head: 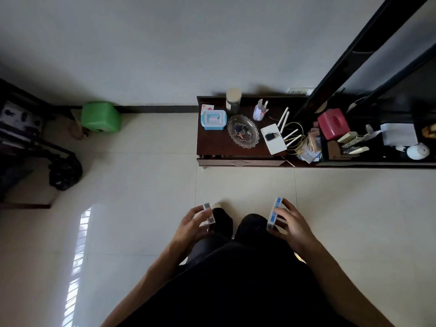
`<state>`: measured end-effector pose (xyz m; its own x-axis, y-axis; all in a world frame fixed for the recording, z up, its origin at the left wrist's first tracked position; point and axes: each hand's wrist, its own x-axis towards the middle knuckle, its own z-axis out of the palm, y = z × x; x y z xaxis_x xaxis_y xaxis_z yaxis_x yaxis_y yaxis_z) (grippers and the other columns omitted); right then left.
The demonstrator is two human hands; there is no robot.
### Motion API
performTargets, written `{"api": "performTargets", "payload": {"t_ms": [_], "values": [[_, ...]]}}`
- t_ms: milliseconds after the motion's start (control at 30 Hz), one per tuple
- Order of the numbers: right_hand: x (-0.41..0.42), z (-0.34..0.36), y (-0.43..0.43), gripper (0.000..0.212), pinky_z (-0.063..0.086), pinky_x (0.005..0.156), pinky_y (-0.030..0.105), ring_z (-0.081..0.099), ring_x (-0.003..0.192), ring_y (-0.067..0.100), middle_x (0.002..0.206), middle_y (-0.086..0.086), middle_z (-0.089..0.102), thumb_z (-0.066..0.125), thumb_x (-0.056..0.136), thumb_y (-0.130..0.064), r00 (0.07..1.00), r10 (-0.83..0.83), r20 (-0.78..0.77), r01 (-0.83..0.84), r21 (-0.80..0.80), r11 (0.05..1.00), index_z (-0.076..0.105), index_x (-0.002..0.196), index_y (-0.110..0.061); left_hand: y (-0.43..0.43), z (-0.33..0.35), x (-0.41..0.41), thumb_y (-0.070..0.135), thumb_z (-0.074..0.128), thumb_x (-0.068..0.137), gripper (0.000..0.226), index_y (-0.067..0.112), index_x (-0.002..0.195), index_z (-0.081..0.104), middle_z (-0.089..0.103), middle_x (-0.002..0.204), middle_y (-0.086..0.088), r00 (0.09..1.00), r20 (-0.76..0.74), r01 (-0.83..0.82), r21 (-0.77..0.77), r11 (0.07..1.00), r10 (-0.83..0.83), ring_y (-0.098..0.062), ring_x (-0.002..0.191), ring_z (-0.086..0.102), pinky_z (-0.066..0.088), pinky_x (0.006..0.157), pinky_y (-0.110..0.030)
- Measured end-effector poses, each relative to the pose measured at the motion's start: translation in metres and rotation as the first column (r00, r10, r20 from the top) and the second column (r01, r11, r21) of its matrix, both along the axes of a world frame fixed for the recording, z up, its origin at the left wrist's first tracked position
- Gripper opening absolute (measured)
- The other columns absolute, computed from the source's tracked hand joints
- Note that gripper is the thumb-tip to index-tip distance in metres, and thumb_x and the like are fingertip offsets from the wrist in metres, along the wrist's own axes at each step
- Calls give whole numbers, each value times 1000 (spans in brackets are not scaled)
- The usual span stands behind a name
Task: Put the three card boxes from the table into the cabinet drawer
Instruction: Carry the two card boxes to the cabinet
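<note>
White and grey card boxes (208, 216) sit clamped in the left hand (192, 224), low and left of centre in the frame; it looks like a stack of two, though the dim light leaves that unsure. With both grips full, that stack could slide apart and drop onto the tiled floor (146, 175). Right of it, the right hand (291, 223) closes on a blue-and-white card box (273, 214) held on edge. Further right and higher, the cabinet drawer (240, 162) under the cluttered bench (212, 142) appears shut, so no hand is free for its handle. The drawer's inside is hidden.
</note>
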<state>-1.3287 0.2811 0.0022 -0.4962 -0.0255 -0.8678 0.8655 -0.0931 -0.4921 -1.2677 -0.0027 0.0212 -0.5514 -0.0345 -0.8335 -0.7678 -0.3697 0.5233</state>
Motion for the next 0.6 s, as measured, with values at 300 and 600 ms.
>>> {"api": "performTargets", "payload": {"t_ms": [300, 600], "values": [[-84, -10, -29, 47, 64, 71, 39, 61, 112, 29, 129, 10, 54, 63, 97, -4, 999, 15, 34, -14, -33, 999, 52, 139, -23, -17, -20, -93, 17, 75, 82, 42, 19, 121, 61, 71, 108, -14, 999, -19, 42, 36, 998, -41, -26, 95, 70, 57, 88, -42], [-204, -63, -51, 58, 65, 67, 34, 74, 98, 21, 122, -4, 68, 82, 81, -16, 945, 325, -30, -319, 129, 939, 61, 128, -43, -16, -75, -186, 36, 83, 66, 60, 33, 121, 59, 53, 123, -1, 895, 61, 379, -626, 682, -442, -4, 93, 65, 53, 81, -15]]}}
